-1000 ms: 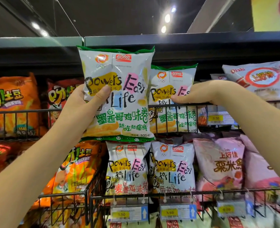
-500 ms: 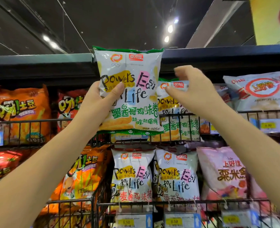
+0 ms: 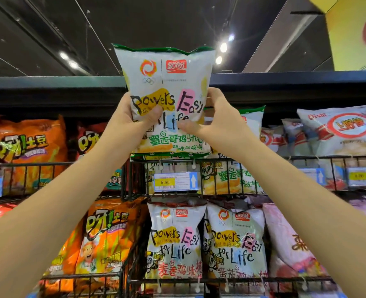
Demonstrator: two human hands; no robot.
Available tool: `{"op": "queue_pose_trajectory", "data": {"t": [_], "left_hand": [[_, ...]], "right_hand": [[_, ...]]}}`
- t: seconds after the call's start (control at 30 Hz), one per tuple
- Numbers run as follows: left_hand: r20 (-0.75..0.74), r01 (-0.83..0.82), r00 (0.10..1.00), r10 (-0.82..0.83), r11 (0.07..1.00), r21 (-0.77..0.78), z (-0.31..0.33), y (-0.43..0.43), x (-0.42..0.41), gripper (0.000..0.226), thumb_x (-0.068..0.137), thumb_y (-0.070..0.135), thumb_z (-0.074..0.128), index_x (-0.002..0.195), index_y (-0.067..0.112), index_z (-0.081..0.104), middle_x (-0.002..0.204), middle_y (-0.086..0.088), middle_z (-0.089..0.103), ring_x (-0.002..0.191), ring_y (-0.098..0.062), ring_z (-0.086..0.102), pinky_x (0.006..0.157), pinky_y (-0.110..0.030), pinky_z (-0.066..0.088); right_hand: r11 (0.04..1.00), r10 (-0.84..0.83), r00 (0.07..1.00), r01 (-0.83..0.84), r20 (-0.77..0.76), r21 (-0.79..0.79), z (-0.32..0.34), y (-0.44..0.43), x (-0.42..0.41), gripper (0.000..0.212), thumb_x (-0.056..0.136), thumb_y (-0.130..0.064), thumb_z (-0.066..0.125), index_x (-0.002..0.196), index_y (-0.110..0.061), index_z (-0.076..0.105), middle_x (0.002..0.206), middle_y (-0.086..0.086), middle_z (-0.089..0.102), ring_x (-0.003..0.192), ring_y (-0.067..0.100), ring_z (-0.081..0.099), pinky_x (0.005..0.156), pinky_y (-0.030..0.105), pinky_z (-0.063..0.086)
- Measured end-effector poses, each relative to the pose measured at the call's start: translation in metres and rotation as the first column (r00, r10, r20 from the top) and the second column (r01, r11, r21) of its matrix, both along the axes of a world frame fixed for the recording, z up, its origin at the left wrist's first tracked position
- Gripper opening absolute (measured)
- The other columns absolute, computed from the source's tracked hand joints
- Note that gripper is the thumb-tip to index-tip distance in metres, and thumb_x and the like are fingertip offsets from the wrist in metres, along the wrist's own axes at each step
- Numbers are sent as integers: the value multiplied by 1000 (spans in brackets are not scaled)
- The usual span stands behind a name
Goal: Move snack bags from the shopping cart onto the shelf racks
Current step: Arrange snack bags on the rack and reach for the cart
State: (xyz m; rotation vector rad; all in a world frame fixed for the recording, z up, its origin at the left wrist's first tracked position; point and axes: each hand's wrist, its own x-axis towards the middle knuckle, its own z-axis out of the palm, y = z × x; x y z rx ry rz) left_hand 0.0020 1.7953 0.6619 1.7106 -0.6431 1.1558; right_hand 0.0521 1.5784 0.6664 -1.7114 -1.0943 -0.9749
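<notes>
A white snack bag with a green edge and "Powers Easy for Life" print (image 3: 167, 82) is held upright above the upper wire rack (image 3: 177, 161). My left hand (image 3: 128, 123) grips its left side, thumb across the front. My right hand (image 3: 216, 123) grips its right side, thumb on the front too. The bag's bottom edge sits just over the rack's front rail. A matching bag (image 3: 231, 177) stands in that rack, behind and to the right. The shopping cart is out of view.
Orange bags (image 3: 29, 145) fill the left rack and white-and-red bags (image 3: 336, 130) the right. Below hang two more white bags (image 3: 175, 239), an orange bag (image 3: 104, 239) and a pink bag (image 3: 289, 244). A price tag (image 3: 175, 181) clips to the rail. A dark top shelf (image 3: 55, 84) spans overhead.
My right hand left the bag in the rack and took hold of the held bag's right side. The bag rose a little and moved right, over the rack front.
</notes>
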Motion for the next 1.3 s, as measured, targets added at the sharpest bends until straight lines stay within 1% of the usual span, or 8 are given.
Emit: {"op": "queue_pose_trajectory", "data": {"t": [0.2,0.5,0.6,0.7,0.83,0.97,1.17,1.3], "left_hand": [[-32,-194,980,199,974,113,-6,17,17,44,94,36,73,134,38,54,124,18,71,114,-4,68,103,-47,54],[-88,-361,911,402,884,296,1,30,25,51,98,46,63,143,41,38,124,20,65,114,-5,66,98,-40,55],[-77,-378,899,430,854,359,3,25,25,51,102,39,61,145,31,36,114,25,62,104,2,64,84,-22,53],[-96,-366,898,430,849,381,2,20,27,49,103,36,59,145,26,34,116,21,61,102,5,60,76,-12,46],[-147,-359,876,460,823,440,0,22,25,51,103,42,56,143,24,29,126,10,59,101,-4,62,78,-21,48],[-199,-408,784,588,730,548,-3,30,25,65,100,51,56,147,16,27,128,1,63,107,-16,63,88,-34,50],[-266,-360,774,574,746,561,-1,37,25,81,93,63,58,158,30,23,154,9,46,132,-15,50,105,-32,36],[-234,-356,769,595,703,616,0,35,27,67,98,60,54,157,36,31,157,10,41,144,-19,42,105,-28,31]], "right_hand": [[999,-37,991,34,-131,-32,-11,22,23,61,81,-34,85,126,-28,44,108,-18,66,95,-2,64,74,16,55],[982,-157,966,131,-205,-135,-7,30,30,61,94,-41,69,141,-20,36,116,-10,62,101,12,60,67,18,42],[982,-167,961,142,-220,-128,-3,31,30,61,97,-38,66,145,-19,33,122,-7,61,102,13,58,75,22,43],[976,-202,953,175,-227,-131,1,30,29,66,99,-34,64,149,-16,27,118,-6,57,98,14,57,65,17,42],[935,-327,927,290,-183,-202,2,29,28,62,102,-44,56,149,-15,28,121,0,61,93,17,58,56,19,40],[889,-399,895,325,-200,-323,-1,35,29,64,104,-52,46,152,-15,28,134,7,59,100,21,55,68,30,43],[825,-517,839,438,-166,-356,-9,46,28,73,98,-59,51,150,-12,32,140,13,54,118,30,57,84,37,50],[750,-608,783,511,-133,-419,-11,51,22,72,100,-60,48,148,-9,32,137,16,52,110,30,56,76,36,44]]}}
